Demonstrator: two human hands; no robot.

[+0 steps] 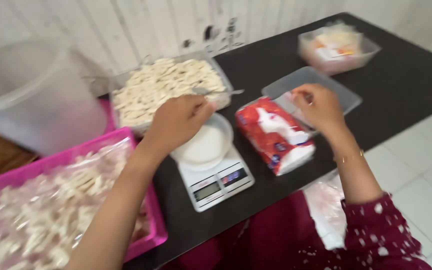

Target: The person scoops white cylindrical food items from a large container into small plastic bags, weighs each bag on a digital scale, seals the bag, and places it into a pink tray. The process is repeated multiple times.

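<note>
My left hand [178, 120] hovers over a white bowl [203, 147] that sits on a small white digital scale [218, 182]. Its fingers are closed around a metal spoon [221, 92] that reaches over the edge of a clear tray [115, 82] full of pale snack pieces. My right hand [321, 107] rests with curled fingers on the top end of a red and white packet [276, 135] lying to the right of the scale. The picture is blurred, so the exact hold on the packet is unclear.
A pink tray [157, 220] with bagged snack pieces stands at the front left. Behind it is a large translucent tub [41, 95]. A clear lid [326, 79] and a clear box [338, 47] with contents lie on the black table [406, 75]. Plastic bags [326, 205] rest on my lap.
</note>
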